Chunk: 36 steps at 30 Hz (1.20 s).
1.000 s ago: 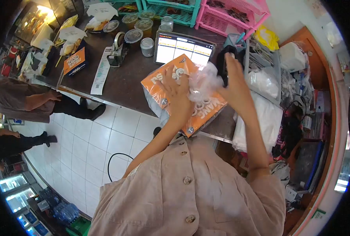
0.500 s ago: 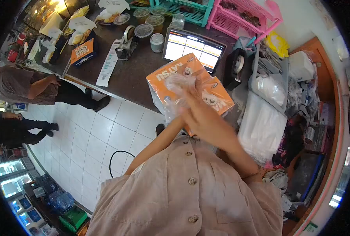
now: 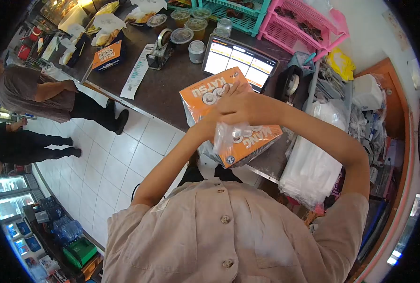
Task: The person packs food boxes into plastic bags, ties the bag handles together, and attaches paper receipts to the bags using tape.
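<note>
Two orange boxes with white lettering are inside a clear plastic bag (image 3: 229,141) at the counter's front edge. The far box (image 3: 196,92) reads KATSU. The near box (image 3: 262,137) lies beside it, closer to my body. Above the boxes, my left hand (image 3: 213,121) and my right hand (image 3: 255,107) meet and overlap, closed on the gathered top of the bag. Bunched plastic sticks out below the fingers. The overlapping hands hide part of both boxes and the exact grip.
Behind the boxes stands a lit tablet (image 3: 238,61). A tape dispenser (image 3: 160,52), a paper receipt (image 3: 137,73), lidded cups (image 3: 181,35) and another orange box (image 3: 107,54) are farther left. Plastic bags (image 3: 313,165) lie at right. Two people (image 3: 40,92) stand beyond the counter's left side.
My right hand, blurred and raised over the boxes before, is now beside my left hand on the bag's top. The plastic is gathered more tightly. My right elbow has swung outward.
</note>
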{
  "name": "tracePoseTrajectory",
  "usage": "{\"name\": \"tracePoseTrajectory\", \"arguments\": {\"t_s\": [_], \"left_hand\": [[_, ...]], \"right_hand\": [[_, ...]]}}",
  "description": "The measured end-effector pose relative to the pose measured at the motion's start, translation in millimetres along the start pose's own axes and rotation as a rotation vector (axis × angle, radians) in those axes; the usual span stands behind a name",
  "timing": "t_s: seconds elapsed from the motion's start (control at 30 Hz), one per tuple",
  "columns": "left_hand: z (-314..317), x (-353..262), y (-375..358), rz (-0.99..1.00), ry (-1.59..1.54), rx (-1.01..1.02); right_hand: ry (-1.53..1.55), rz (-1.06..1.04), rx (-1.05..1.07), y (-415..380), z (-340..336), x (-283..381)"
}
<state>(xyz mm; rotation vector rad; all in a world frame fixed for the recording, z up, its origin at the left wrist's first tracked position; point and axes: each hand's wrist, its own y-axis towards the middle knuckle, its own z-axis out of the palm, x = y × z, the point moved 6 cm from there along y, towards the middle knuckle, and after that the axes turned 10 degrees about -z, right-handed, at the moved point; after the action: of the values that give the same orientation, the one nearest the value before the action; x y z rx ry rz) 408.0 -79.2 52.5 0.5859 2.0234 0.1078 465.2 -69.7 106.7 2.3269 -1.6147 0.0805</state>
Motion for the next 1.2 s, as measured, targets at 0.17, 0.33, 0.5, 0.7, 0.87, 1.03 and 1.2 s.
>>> {"name": "tracePoseTrajectory", "arguments": {"t_s": [0.17, 0.33, 0.5, 0.7, 0.87, 1.03, 1.2], "left_hand": [[-17.5, 9.1, -5.8, -0.247, 0.240, -0.405], [-6.0, -35.1, -12.4, -0.195, 0.476, -0.553], [-1.5, -20.1, -13.9, -0.254, 0.161, -0.404], [-1.8, -2.2, -13.4, -0.299, -0.208, -0.355], [-0.6, 2.6, -9.2, -0.397, -0.344, -0.306], [-9.6, 3.5, -4.9, -0.402, -0.330, -0.133], [-23.4, -20.3, 15.5, -0.264, 0.278, 0.160]], "right_hand": [[0.076, 0.330, -0.440, -27.2, -5.8, -12.1], [1.196, 1.347, -0.697, -77.8, 47.8, -50.3], [1.440, 1.123, -0.609, -125.8, 33.3, -82.7], [0.076, 1.327, -0.740, -390.7, -3.5, -218.9], [-0.601, 1.330, -0.429, -464.1, 24.7, -292.5], [-0.516, 1.260, -0.598, -431.9, 23.1, -277.2], [-0.459, 1.138, -0.961, -416.3, -10.2, -247.3]]}}
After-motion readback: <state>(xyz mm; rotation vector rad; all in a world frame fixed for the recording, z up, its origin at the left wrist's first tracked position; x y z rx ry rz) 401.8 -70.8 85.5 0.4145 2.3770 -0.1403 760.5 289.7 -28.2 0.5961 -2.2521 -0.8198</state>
